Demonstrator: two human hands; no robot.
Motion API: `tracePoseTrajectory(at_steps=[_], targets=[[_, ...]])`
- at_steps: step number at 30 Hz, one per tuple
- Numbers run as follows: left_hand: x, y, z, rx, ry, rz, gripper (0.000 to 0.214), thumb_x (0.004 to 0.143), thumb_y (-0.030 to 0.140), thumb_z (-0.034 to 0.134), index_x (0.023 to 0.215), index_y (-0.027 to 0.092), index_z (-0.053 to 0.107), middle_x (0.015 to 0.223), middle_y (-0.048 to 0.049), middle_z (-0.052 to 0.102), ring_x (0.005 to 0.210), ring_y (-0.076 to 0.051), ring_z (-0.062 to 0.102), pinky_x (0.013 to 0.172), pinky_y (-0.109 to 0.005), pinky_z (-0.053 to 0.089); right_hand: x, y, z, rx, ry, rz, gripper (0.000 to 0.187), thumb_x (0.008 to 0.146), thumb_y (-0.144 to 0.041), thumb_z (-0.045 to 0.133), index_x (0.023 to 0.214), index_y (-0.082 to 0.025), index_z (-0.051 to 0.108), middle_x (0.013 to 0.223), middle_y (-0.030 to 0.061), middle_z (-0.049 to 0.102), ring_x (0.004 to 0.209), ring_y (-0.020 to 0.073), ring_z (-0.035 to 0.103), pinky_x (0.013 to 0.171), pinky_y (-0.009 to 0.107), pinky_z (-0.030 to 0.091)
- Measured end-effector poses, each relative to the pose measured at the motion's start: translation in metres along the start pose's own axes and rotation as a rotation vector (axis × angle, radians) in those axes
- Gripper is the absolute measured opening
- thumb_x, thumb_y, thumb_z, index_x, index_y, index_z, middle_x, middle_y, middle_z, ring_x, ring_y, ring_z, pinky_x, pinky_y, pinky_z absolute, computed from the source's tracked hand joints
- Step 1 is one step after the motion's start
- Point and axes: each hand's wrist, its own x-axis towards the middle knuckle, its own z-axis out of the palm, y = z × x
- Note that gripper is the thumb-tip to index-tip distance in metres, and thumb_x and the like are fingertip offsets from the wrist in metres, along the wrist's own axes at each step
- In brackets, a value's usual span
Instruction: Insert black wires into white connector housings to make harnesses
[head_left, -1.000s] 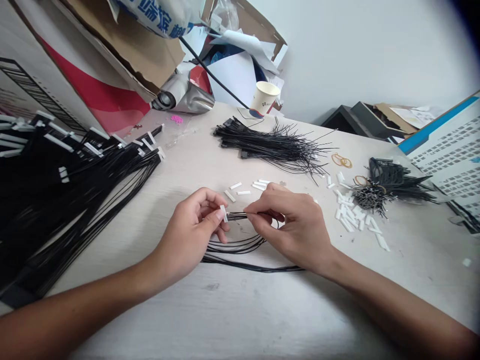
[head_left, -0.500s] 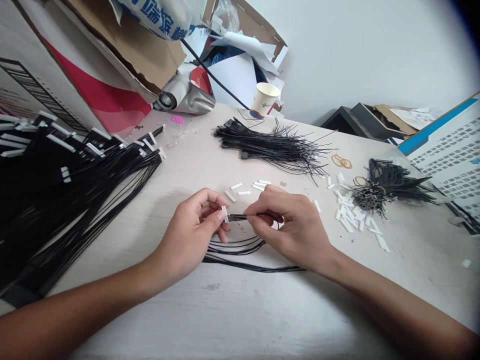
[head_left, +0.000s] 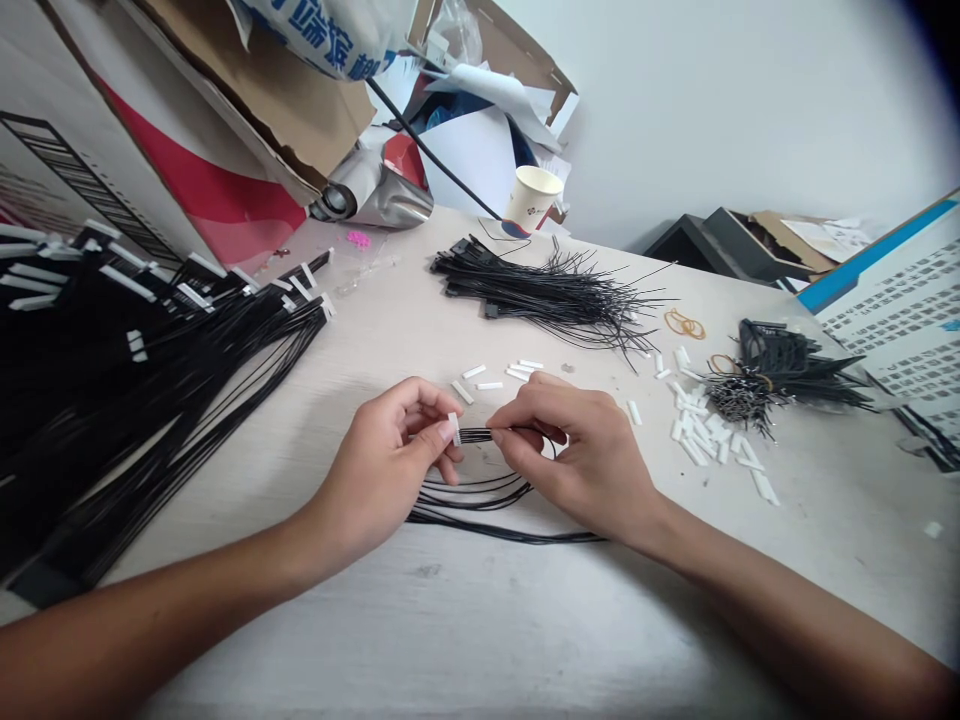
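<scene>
Between thumb and fingers, my left hand (head_left: pixel 397 450) pinches a small white connector housing (head_left: pixel 455 429). Several thin black wires (head_left: pixel 475 436) run from the connector's right side to my right hand (head_left: pixel 574 435), whose thumb and forefinger are closed on them. Below both hands, more black wires (head_left: pixel 495 530) curve across the tabletop. Whether each wire end sits fully inside the connector is too small to tell. Loose white connector housings (head_left: pixel 489 386) lie just beyond my hands.
At left lies a big pile of black cables (head_left: pixel 225 370) with white connectors. A bundle of black wires (head_left: pixel 547 290) and a paper cup (head_left: pixel 532 200) are at the back. To the right are scattered white housings (head_left: pixel 697 430), rubber bands (head_left: pixel 684 323) and another wire bundle (head_left: pixel 780 370).
The white connector has turned slightly and shifted a little to the right in my left hand. My right hand keeps its pinch on the wires, nearly in place.
</scene>
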Motion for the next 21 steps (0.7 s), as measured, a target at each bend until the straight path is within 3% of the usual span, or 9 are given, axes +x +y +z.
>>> tracePoseTrajectory(at_steps=[10, 21], targets=[[-0.0007, 0.0006, 0.0008, -0.060, -0.024, -0.027, 0.005, 0.083, 0.012, 0.061, 0.079, 0.015, 0.059, 0.062, 0.0016, 0.065, 0.050, -0.012, 0.064, 0.054, -0.025, 0.053, -0.0013, 0.0017, 0.0033, 0.041, 0.015, 0.058, 0.015, 0.076, -0.005, 0.054, 0.072, -0.016, 0.063, 0.054, -0.0045, 0.048, 0.055, 0.0099, 0.044, 0.053, 0.024, 0.037], [-0.0008, 0.0001, 0.0033, -0.094, -0.052, -0.071, 0.009, 0.082, 0.009, 0.062, 0.076, 0.015, 0.058, 0.058, 0.0046, 0.062, 0.049, -0.011, 0.064, 0.052, -0.023, 0.054, -0.0024, -0.0026, 0.0060, 0.086, -0.069, 0.036, 0.014, 0.076, -0.004, 0.055, 0.072, -0.015, 0.063, 0.057, -0.0030, 0.051, 0.056, 0.0091, 0.046, 0.053, 0.022, 0.038]])
